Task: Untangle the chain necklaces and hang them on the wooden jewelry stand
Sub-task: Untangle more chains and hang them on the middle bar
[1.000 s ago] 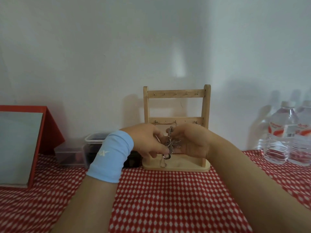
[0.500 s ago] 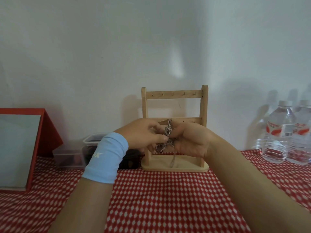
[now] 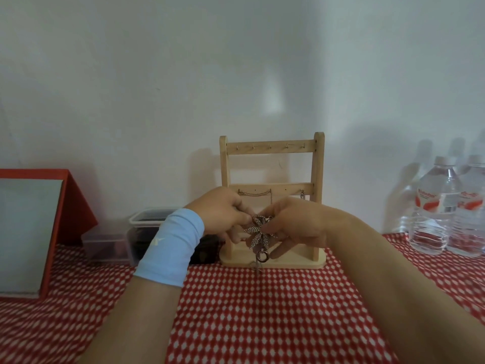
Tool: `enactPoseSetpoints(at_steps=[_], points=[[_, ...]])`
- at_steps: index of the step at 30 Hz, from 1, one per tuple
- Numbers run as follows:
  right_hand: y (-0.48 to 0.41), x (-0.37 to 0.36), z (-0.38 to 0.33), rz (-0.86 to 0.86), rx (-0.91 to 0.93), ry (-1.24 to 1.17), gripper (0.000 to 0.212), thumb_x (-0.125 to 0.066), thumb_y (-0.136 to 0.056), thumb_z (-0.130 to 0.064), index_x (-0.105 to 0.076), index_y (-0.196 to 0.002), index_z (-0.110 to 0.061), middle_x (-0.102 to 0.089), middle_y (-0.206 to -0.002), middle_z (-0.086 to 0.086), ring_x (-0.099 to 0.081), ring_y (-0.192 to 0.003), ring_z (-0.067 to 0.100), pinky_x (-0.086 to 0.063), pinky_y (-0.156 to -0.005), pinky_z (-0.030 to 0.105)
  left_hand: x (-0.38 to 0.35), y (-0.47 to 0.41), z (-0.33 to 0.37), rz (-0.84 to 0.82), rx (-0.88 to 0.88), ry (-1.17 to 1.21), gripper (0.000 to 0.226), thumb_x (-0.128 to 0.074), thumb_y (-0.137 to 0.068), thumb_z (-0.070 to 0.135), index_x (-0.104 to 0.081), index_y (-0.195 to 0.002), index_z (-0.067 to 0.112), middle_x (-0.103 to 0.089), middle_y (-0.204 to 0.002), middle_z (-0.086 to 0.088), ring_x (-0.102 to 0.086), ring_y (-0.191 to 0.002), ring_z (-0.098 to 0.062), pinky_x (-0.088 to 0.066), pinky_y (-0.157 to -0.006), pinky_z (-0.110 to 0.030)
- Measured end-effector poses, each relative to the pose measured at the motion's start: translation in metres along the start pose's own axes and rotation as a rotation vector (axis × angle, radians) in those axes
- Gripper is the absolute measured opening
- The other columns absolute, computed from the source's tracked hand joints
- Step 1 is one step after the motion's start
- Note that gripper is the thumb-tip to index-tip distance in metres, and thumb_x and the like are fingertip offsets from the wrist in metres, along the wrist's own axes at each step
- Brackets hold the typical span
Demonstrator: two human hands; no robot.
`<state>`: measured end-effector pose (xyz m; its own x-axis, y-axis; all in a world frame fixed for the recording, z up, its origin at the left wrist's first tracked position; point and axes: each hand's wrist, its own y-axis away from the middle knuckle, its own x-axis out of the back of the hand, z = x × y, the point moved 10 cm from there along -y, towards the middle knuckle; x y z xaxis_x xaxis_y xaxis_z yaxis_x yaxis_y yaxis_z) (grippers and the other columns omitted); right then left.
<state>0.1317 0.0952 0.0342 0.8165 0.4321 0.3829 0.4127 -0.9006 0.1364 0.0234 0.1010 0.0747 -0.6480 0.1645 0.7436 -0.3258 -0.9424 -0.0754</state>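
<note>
A wooden jewelry stand (image 3: 271, 149) with two hook bars stands at the back of the table against the wall. A gold chain (image 3: 254, 193) hangs along its lower bar. In front of the stand, my left hand (image 3: 223, 215) and my right hand (image 3: 296, 227) both pinch a tangled silver necklace (image 3: 258, 233) with leaf-shaped pendants. A ring and a short length of chain dangle below it, just above the stand's base. My left wrist wears a light blue band.
A red-and-white checked cloth (image 3: 249, 311) covers the table. A red-framed board (image 3: 31, 227) leans at the left. Clear plastic containers (image 3: 141, 232) sit left of the stand. Two water bottles (image 3: 443, 206) stand at the right.
Both hands have lowered a little with the necklace. The leaf pendants have spread out between the fingers, and the ring now hangs straight down.
</note>
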Motion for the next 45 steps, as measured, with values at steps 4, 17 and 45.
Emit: enactPoseSetpoints(at_steps=[4, 17, 45], points=[[0.000, 0.013, 0.007, 0.064, -0.041, 0.058, 0.024, -0.054, -0.102, -0.002, -0.063, -0.124, -0.001, -0.079, -0.106, 0.015, -0.077, -0.098, 0.030, -0.063, -0.081, 0.045, 0.002, -0.003, -0.016, -0.031, 0.136, -0.099, 0.012, -0.055, -0.093, 0.013, -0.067, -0.095, 0.013, -0.075, -0.084, -0.001, -0.064, -0.058, -0.014, -0.043, -0.044, -0.016], [0.002, 0.020, -0.001, 0.132, 0.003, -0.452, 0.046, -0.062, -0.097, 0.003, -0.046, -0.139, -0.007, -0.074, -0.081, 0.023, -0.073, -0.060, 0.024, -0.061, -0.050, 0.030, -0.020, 0.005, 0.010, -0.185, -0.106, -0.124, 0.082, -0.088, -0.065, 0.038, -0.039, -0.131, 0.037, -0.048, -0.124, 0.015, -0.055, -0.110, -0.005, -0.047, -0.099, -0.032], [0.007, 0.024, -0.002, 0.032, 0.045, 0.227, 0.024, -0.080, -0.085, -0.034, -0.078, -0.097, -0.014, -0.081, -0.092, -0.002, -0.076, -0.086, 0.009, -0.056, -0.085, 0.029, 0.027, -0.003, 0.009, 0.267, -0.162, 0.839, 0.013, -0.060, -0.096, 0.019, -0.065, -0.096, 0.007, -0.062, -0.086, -0.010, -0.066, -0.068, -0.022, -0.058, -0.063, -0.033]])
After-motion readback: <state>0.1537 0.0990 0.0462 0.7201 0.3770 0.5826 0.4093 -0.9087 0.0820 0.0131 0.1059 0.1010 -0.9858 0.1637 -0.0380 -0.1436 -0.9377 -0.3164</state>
